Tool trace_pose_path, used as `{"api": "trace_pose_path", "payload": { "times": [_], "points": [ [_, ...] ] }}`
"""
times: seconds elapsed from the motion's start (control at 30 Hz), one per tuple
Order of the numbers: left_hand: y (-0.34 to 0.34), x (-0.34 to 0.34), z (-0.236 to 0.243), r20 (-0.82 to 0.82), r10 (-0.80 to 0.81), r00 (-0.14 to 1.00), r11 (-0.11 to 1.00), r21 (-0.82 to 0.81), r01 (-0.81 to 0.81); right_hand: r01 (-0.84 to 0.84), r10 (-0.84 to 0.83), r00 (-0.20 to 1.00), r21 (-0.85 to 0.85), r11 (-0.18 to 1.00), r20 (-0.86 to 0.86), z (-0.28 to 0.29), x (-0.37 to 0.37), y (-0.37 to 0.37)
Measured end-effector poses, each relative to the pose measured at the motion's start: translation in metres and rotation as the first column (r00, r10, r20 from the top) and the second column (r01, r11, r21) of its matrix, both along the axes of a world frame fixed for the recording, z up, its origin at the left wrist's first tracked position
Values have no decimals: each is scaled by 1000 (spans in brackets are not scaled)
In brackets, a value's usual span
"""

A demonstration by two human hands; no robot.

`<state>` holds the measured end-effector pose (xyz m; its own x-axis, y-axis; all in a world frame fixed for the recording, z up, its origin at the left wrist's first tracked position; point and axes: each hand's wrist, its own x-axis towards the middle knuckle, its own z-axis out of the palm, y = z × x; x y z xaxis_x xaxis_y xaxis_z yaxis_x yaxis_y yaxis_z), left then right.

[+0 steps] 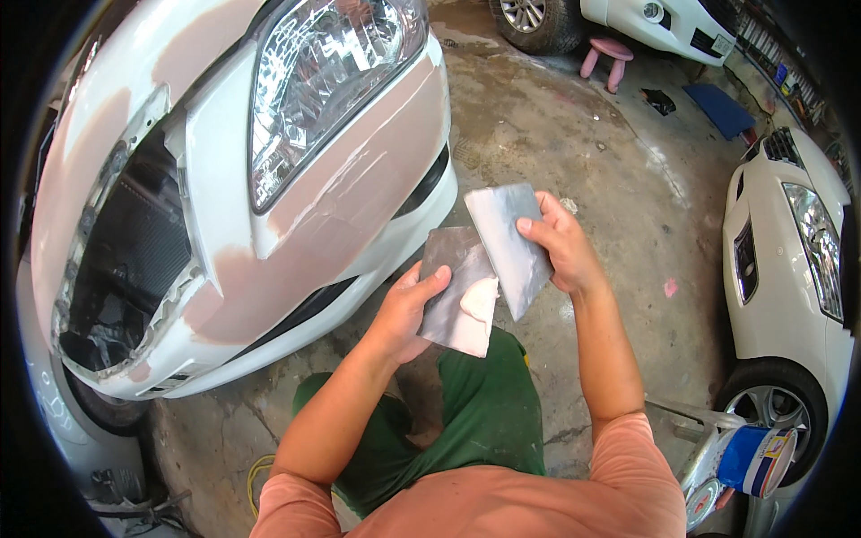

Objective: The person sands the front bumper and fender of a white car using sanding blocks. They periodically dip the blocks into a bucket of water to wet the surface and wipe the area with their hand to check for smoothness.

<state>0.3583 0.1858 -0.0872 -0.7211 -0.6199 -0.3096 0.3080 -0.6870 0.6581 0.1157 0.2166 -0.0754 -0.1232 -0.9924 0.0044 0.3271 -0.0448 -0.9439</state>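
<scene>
My left hand (399,309) grips a flat grey putty board (446,264), thumb on top. Near its lower right corner sits a lump of pale pink filler putty (478,303). My right hand (567,247) is closed on a second flat grey plate, a putty spreader (516,235), its face smeared whitish along one side. The spreader's left edge overlaps or meets the board's right side; I cannot tell whether they touch. Just beyond my left hand stands a white car bumper (359,197) with dull pinkish-brown filler patches and pale fresh-looking streaks below the headlight (327,85).
An opening with ragged edges (130,255) gapes in the car's front. At right stands another white car (776,260), with a blue-and-white can (755,459) on a metal stand (704,430) near it. A pink stool (610,56) and blue board (720,109) lie farther back on the concrete floor (538,117).
</scene>
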Motion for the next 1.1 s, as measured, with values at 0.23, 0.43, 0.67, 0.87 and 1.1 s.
{"api": "trace_pose_path", "payload": {
  "times": [0.23,0.43,0.67,0.87,1.1],
  "points": [
    [-10,0,3,4,143,990,987,-77,-142,65,-71,997,200,978,24,-48,-13,74],
    [-15,-4,3,251,-30,968,797,-578,174,8,-43,987,219,976,158,-42,1,95],
    [-3,-18,-10,-8,158,987,962,-227,-155,477,-478,878,-136,868,29,-11,-12,94],
    [9,-35,-17,-42,303,952,952,-30,-305,18,-361,657,-465,885,-662,-21,63,94],
    [7,-29,-2,-45,502,864,834,-242,-497,98,-246,292,-227,969,-924,-67,31,83]
  ]
}}
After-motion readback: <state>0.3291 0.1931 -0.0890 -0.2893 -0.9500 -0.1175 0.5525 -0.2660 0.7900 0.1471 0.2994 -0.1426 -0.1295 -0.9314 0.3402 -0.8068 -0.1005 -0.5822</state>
